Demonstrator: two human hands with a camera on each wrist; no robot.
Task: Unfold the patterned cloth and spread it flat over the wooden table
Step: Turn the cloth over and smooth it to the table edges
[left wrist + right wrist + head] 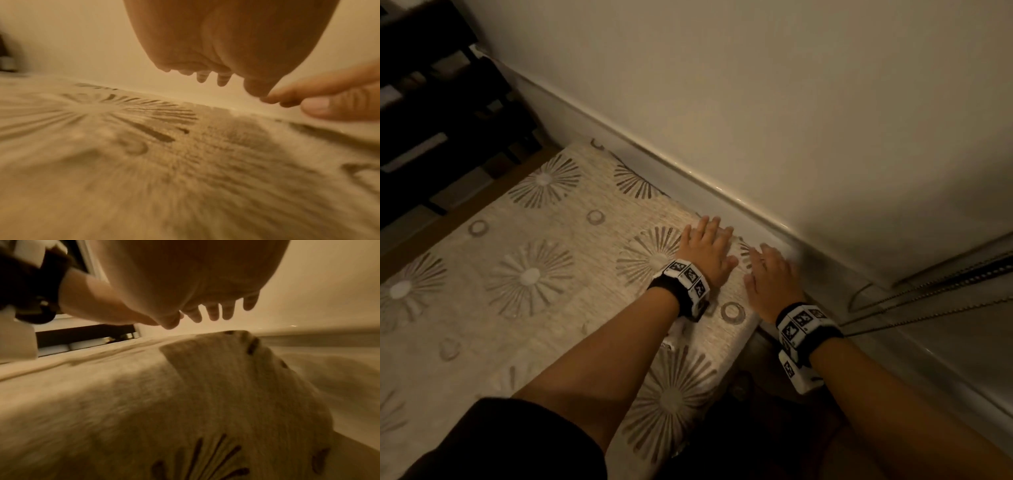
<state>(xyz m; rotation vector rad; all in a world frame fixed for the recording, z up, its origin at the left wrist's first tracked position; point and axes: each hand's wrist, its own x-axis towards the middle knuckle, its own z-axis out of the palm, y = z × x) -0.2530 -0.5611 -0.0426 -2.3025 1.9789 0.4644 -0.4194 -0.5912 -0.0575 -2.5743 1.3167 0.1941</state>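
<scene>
The patterned cloth, beige with starburst flowers and rings, lies spread over the table and hangs over its right end. A strip of bare wooden table shows along the left side. My left hand lies palm down with straight fingers over the cloth near the far right corner, by the wall. My right hand is beside it, palm down with fingers spread, over the cloth's right edge. In the left wrist view the left hand hovers just above the blurred cloth. In the right wrist view the right hand is above the cloth's corner.
A pale wall with a ledge runs along the table's far edge. Dark chairs stand at the upper left. A window frame with cords sits at the right. A dark floor gap lies beyond the table's right end.
</scene>
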